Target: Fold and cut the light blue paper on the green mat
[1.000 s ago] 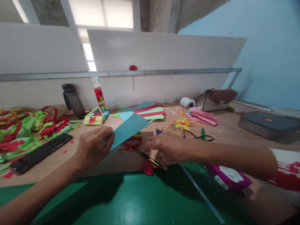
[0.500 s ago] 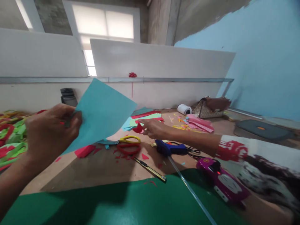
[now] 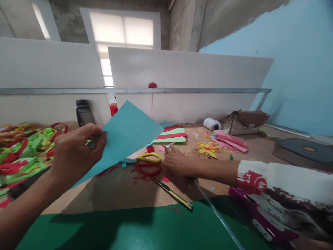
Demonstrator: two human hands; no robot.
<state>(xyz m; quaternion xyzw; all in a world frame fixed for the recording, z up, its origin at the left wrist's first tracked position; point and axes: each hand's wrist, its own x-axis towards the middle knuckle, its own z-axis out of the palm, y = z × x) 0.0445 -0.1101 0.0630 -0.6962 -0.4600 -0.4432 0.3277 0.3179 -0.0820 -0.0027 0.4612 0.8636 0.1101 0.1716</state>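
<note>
My left hand [image 3: 79, 149] pinches a sheet of light blue paper [image 3: 130, 133] by its left side, tilted up above the table. My right hand [image 3: 178, 161] is closed around a glue gun, whose pale nozzle [image 3: 169, 146] pokes out past the fingers. The rest of the gun is hidden under the hand and forearm. A clear glue stick [image 3: 215, 211] runs from its back end over the green surface. Left of the right hand lie red-and-yellow-handled scissors [image 3: 148, 168], partly behind the paper. A yellow utility knife [image 3: 173, 194] lies in front.
Paper strips [image 3: 23, 152] are heaped at the left beside a dark bottle [image 3: 84, 113]. Stacked coloured sheets [image 3: 171, 135], yellow paper flowers [image 3: 208, 149] and pink paper [image 3: 231, 140] lie further back. A purple device [image 3: 260, 215] sits front right; a handbag [image 3: 247, 121] stands behind.
My right hand has drawn back from a red paper piece and closed over the glue gun. The left hand still holds the blue sheet, now a little further right in view.
</note>
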